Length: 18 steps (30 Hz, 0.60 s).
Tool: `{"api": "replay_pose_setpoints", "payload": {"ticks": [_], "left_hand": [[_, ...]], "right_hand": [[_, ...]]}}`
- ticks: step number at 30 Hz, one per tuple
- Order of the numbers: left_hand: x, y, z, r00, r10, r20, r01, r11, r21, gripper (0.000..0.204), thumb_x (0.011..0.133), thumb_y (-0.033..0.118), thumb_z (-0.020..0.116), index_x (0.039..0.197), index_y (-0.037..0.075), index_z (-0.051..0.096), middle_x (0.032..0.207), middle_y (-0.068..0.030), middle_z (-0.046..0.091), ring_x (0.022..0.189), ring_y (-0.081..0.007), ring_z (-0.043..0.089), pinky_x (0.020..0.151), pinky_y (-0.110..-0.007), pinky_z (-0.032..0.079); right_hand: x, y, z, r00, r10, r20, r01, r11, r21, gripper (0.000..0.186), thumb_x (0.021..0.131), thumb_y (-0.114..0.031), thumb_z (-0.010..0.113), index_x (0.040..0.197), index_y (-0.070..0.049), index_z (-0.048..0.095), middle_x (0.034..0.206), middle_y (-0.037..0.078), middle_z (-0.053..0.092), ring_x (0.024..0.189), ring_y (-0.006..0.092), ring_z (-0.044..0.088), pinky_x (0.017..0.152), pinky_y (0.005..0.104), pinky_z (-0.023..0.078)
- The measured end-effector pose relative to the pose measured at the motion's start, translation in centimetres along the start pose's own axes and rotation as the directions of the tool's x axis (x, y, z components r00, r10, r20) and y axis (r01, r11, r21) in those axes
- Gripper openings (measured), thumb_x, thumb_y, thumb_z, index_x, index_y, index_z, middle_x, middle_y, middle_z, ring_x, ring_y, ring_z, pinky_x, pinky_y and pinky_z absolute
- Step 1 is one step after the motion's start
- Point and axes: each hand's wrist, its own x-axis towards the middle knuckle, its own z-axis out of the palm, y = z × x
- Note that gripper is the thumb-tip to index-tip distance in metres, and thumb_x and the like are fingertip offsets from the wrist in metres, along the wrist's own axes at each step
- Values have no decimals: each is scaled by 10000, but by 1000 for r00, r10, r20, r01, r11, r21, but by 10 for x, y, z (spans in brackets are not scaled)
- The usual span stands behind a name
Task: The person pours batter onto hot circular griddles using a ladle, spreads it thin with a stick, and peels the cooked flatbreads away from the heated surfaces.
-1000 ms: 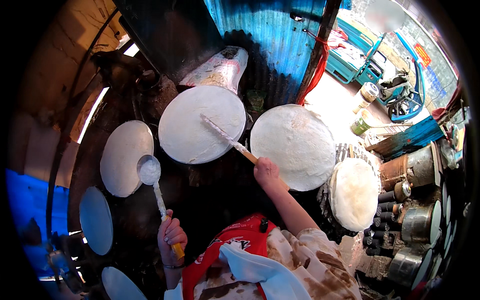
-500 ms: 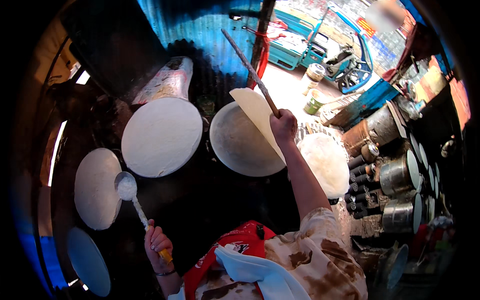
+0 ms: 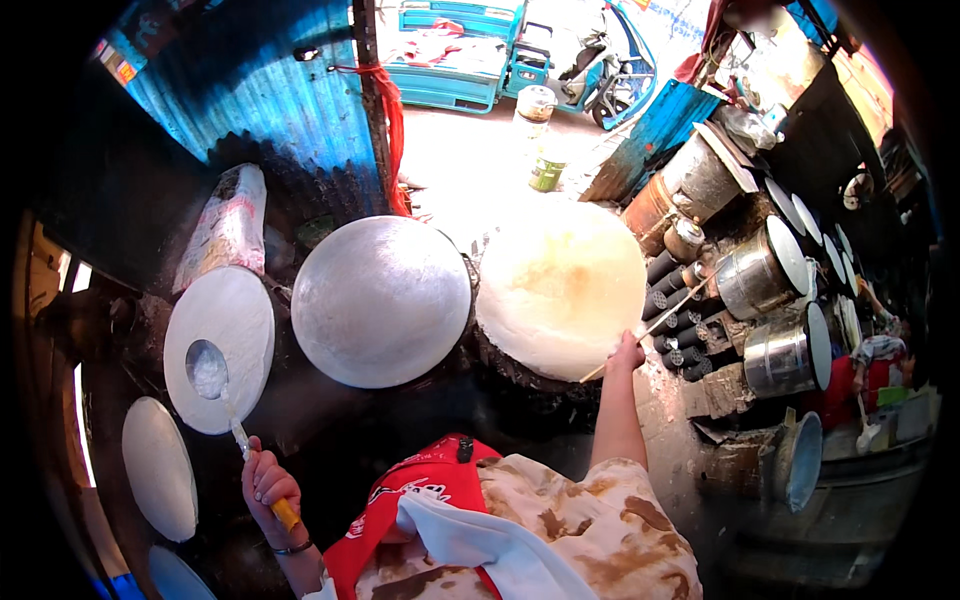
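Right of the bare pan: the sheet lies spread and round, pale with a golden patch toward its far half; its near edge sits above a dark support.
Right hand: fingers wrapped round the stick, just by the sheet's near right edge; whether hand or stick touches the sheet, I cannot tell.
Stick: I would keep it low and slide it along its own length; a prod or a lift here could, I judge, snag or crease the edge.
Sheet: it looks thin and soft, so I would smooth any fold from the middle outward, lightly.
Left hand: curled round the yellow end of the ladle; the bowl, with white batter in it, is over the coated pan.
Ladle: best kept mouth up and steady while I mind the other side; a tilt could spill batter; whether the bowl meets the coating is unclear.
Glare: the sheet's far edge melts into the bright floor; its underside and whatever it covers are hidden.
Lowest pan: cut off at the bottom; beneath all the pans, too dark to read.
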Motion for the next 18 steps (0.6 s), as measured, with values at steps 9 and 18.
{"api": "replay_pose_setpoints", "payload": {"ticks": [9,18], "left_hand": [[70,-92,25,995,-61,-76,59,998,-27,380,1014,194,289,1264,-67,406,639,-10,372,450,-63,413,421,-215,418],[85,-133,15,990,-53,-133,45,997,-61,364,1009,183,315,1272,-56,393,614,-11,383,433,-52,415,409,-196,416]], "right_hand": [[30,63,-41,983,161,-90,-173,972,-160,219,753,-104,603,906,50,626,812,102,652,694,191,608,582,315,477],[125,64,-55,996,-84,20,78,779,-622,111,732,-124,621,730,-15,599,653,24,564,541,143,514,481,301,411]]}}
